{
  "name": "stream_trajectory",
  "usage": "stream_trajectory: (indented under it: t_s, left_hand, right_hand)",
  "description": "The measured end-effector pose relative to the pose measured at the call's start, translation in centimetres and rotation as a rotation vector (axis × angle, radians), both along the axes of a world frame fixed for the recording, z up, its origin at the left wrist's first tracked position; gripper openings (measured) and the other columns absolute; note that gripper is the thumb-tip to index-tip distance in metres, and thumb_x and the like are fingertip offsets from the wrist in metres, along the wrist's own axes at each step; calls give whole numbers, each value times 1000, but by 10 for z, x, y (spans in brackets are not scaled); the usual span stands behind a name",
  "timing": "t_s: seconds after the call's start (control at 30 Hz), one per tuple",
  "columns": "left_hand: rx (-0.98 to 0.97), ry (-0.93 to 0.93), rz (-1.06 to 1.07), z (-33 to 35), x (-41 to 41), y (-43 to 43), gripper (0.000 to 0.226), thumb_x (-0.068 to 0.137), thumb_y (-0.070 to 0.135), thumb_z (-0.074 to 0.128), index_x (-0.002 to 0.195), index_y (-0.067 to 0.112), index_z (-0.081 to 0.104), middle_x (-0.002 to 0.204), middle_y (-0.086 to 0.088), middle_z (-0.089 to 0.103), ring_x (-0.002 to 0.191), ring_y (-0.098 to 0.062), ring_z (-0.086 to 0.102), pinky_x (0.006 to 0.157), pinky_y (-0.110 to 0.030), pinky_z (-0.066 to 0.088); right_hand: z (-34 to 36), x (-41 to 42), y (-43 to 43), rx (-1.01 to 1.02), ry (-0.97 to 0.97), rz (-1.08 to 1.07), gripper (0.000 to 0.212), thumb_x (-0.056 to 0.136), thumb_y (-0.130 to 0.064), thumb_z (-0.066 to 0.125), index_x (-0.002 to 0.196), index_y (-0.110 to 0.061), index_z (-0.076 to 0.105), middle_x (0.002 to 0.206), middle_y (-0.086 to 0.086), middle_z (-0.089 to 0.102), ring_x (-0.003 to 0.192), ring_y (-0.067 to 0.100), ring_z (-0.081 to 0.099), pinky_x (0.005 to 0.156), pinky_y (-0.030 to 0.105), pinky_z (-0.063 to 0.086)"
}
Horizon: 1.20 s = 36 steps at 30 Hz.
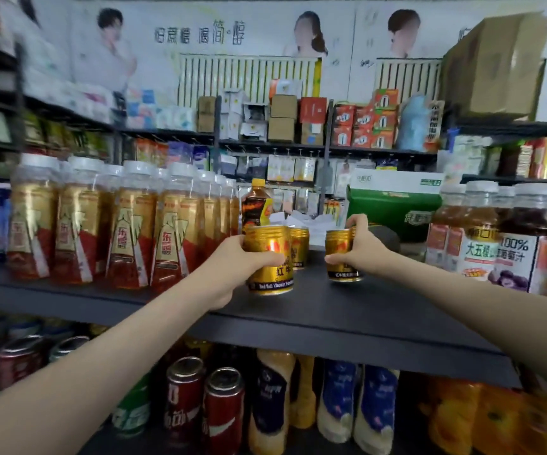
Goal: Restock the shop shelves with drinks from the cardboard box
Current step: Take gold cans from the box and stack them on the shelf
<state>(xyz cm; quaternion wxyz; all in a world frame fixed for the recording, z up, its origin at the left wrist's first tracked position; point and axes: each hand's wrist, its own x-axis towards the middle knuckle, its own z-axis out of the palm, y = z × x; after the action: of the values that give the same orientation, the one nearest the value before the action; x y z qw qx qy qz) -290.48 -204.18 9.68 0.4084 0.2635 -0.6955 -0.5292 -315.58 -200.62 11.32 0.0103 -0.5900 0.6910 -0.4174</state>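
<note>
**While both cans are in hand, the crowded shelf is the danger**

Since I steer this from afar, I weigh the risks as they stand; my left grip point(232, 267) is curled round a gold can point(270, 261), thumb across its front, and the can sits low over the dark shelf point(331, 310), though I cannot tell whether its base touches; my right grip point(361, 247) wraps a second gold can point(341, 257) from its right side, also at shelf level, apart from the first. A third gold can point(299, 246) stands just behind the left one; if I push back carelessly, I judge it could tip, or be shoved into the yellow-capped bottle point(255, 205) behind. The red-and-gold bottles point(127, 231) stand just left of my left wrist; a wide swing of the forearm could topple the nearest; the juice bottles point(482, 231) pose the same risk to my right arm. The left can is the nearer to the front edge; letting go before its base lies flat could send it rolling off. I cannot pick out the cardboard box that supplies the drinks.
</note>
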Motion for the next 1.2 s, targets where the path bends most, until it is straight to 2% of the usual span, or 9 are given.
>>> stream_trajectory:
  t_s: [0.2, 0.33, 0.47, 0.6, 0.73, 0.8, 0.97, 1.13, 1.2]
  left_hand:
    - [-1, -102, 47, 0, -5, -14, 29, 78, 16, 76, 98, 25, 58, 110, -3, 67, 107, -22, 62, 101, -45, 45]
    - [-28, -125, 36, 0, -9, -21, 25, 80, 15, 74, 88, 29, 55, 95, 6, 65, 93, -12, 60, 81, -30, 46]
    - [-59, -158, 33, 1, -14, -28, 27, 78, 15, 76, 92, 28, 57, 98, 6, 66, 95, -11, 60, 78, -27, 45]
    - [-65, -224, 69, 0, -22, -36, 61, 69, 22, 82, 121, 21, 49, 119, -1, 60, 112, -19, 56, 96, -40, 46]
    - [-62, -257, 131, 0, -26, -39, 84, 74, 24, 79, 137, 18, 25, 126, -4, 46, 116, -22, 47, 95, -39, 45]
    - [-106, -308, 191, 1, -29, -38, 87, 74, 28, 77, 139, 16, 20, 129, -6, 41, 117, -23, 45, 96, -39, 45]
    - [-194, -366, 247, 3, -31, -37, 101, 68, 43, 81, 142, 14, 19, 136, -7, 37, 123, -24, 43, 97, -38, 46]
    - [-227, -351, 208, 4, -27, -35, 85, 68, 40, 84, 132, 12, 35, 122, 0, 51, 110, -17, 51, 89, -30, 48]
    - [-209, -314, 158, 5, -29, -37, 76, 65, 35, 86, 125, 14, 45, 119, 0, 57, 110, -18, 55, 91, -34, 50]
  right_hand:
    - [-5, -20, -47, -3, -104, -107, 76, 66, -20, 87, 111, -13, 26, 116, 13, 46, 110, 27, 51, 84, 35, 48]
    - [-4, -30, -53, 136, -114, -65, 71, 73, -19, 81, 118, -19, 26, 122, 15, 44, 109, 27, 50, 86, 38, 50]
    - [4, -31, -48, 264, -115, -13, 60, 87, -9, 64, 129, -17, 22, 114, 15, 43, 81, 17, 50, 46, 19, 45]
    - [-3, -36, -51, 225, -152, -4, 69, 86, -9, 68, 134, -18, 20, 115, 13, 45, 80, 12, 51, 48, 17, 43]
    - [-4, -38, -54, 235, -202, 14, 74, 86, -10, 68, 138, -20, 16, 111, 11, 45, 69, 11, 46, 38, 12, 39]
    - [-1, -36, -59, 230, -203, 12, 79, 86, -11, 69, 140, -20, 13, 123, 13, 44, 81, 15, 51, 47, 16, 45]
    - [6, -26, -70, 249, -229, -50, 83, 85, -9, 69, 141, -29, 11, 141, 15, 35, 124, 34, 43, 90, 53, 51]
    - [8, -23, -72, 270, -2, -138, 102, 83, -24, 73, 150, -20, -3, 151, 19, 26, 134, 36, 36, 102, 48, 42]
    - [12, -17, -67, 119, 157, -160, 100, 79, -31, 76, 149, -17, 6, 148, 20, 26, 134, 36, 33, 107, 48, 38]
